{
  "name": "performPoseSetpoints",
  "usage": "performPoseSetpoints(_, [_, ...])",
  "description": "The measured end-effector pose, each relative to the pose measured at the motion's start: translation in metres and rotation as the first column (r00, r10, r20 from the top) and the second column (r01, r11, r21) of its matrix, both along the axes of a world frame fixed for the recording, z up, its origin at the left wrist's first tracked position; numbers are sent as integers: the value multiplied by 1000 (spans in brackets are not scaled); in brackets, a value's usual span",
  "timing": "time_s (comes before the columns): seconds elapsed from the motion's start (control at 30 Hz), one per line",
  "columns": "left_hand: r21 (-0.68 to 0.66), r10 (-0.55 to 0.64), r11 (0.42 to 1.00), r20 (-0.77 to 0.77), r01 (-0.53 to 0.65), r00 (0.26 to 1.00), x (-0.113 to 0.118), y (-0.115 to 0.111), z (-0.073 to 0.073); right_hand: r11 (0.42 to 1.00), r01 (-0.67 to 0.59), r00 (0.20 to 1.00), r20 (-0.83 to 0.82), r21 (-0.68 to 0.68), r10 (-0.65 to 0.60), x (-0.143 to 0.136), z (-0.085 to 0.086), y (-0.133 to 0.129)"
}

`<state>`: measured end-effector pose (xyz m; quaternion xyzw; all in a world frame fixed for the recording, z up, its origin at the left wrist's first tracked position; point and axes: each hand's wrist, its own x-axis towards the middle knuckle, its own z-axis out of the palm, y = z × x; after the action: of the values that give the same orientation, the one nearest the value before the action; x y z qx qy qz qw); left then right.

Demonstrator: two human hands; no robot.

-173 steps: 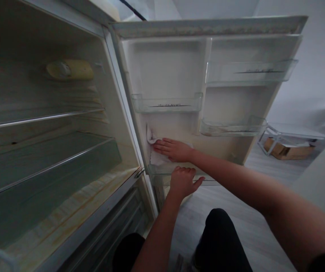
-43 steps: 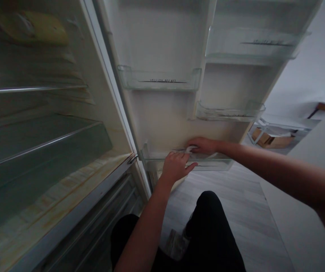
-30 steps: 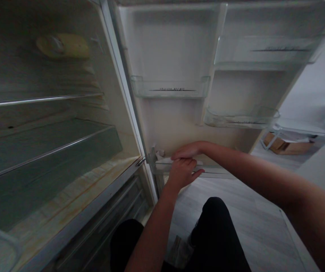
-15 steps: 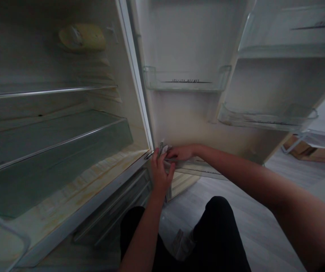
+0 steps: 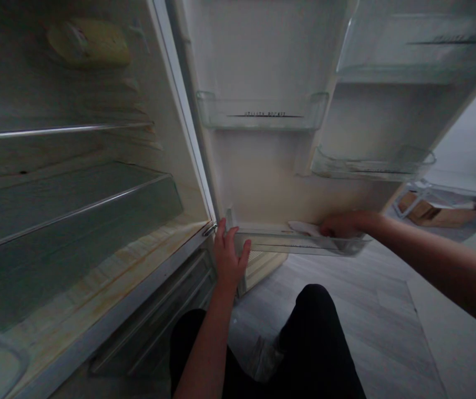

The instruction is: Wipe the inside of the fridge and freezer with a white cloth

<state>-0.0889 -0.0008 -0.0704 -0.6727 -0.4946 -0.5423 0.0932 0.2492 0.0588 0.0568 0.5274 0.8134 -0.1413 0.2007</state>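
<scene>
My left hand (image 5: 228,255) rests at the hinge-side end of the lowest clear door shelf (image 5: 279,247), its fingers spread and touching the shelf's edge. My right hand (image 5: 341,224) reaches into the same shelf near its far right end. Its fingers are closed on a white cloth (image 5: 304,228), which lies flat along the shelf floor. Part of the cloth is hidden under the hand. The fridge door (image 5: 258,183) stands wide open behind both hands.
The fridge interior on the left has glass shelves (image 5: 138,191), a stained floor (image 5: 108,282) and a yellowish rounded thing (image 5: 92,44) high up. More clear door shelves (image 5: 262,113) sit above. A cardboard box (image 5: 437,210) is at the right. My knees are below the door.
My right hand has slid the cloth rightward along the bottom door shelf, away from my left hand. My left hand stays near the hinge. The view has shifted slightly.
</scene>
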Motion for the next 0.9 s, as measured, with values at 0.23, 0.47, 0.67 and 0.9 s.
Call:
performPoseSetpoints(0.23, [17, 15, 1000, -16, -15, 1000, 3, 1, 2, 998, -63, 997, 46, -9, 63, -8, 1, 4])
performPoseSetpoints(0.47, [10, 10, 1000, 1, -10, 1000, 7, -1, 6, 984, -179, 975, -132, 20, 180, -109, 9, 19])
performPoseSetpoints(0.67, [-4, -6, 1000, 16, 6, 1000, 6, -2, 6, 924, -368, 764, -600, -104, 237, -198, -4, 34])
performPoseSetpoints(0.9, [-7, -19, 1000, 19, 19, 1000, 4, -3, 7, 912, -263, 845, -531, -314, 61, -156, 5, 24])
